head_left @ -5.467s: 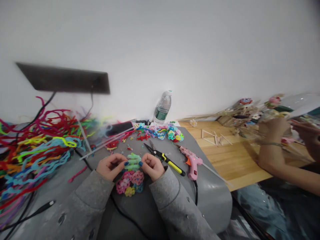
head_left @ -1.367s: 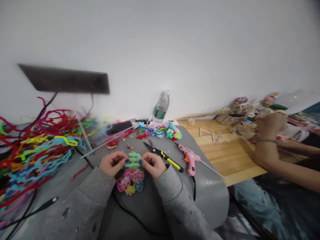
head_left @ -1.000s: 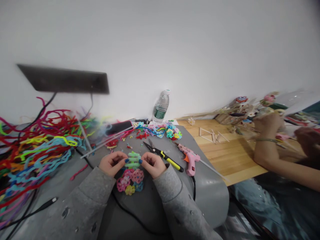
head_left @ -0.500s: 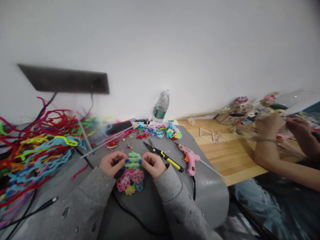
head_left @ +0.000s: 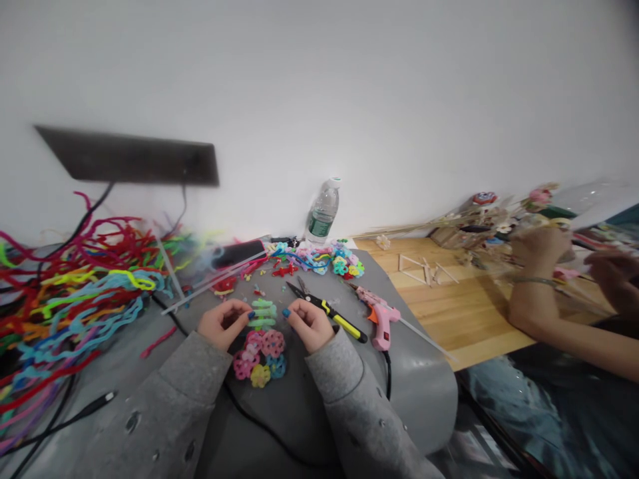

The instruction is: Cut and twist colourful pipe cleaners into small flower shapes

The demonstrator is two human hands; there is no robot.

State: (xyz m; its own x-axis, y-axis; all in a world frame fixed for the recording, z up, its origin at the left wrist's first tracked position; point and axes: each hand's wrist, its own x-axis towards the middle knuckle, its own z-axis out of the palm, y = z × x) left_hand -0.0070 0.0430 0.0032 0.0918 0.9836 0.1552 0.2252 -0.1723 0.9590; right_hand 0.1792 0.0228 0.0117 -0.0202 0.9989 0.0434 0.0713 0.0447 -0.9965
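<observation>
Head | left grip (head_left: 225, 324): pinching green piece (head_left: 263, 314) | right grip (head_left: 310, 324): newly off it, fingertip closure unclear

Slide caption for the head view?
Left hand at a green craft piece, right hand apart from it, pink glue gun nearby.

Slim gap between green bundle (head_left: 263, 314) and right hand (head_left: 310, 324), pliers (head_left: 328, 312) just beyond, pink glue gun (head_left: 382, 322) farther right
</observation>
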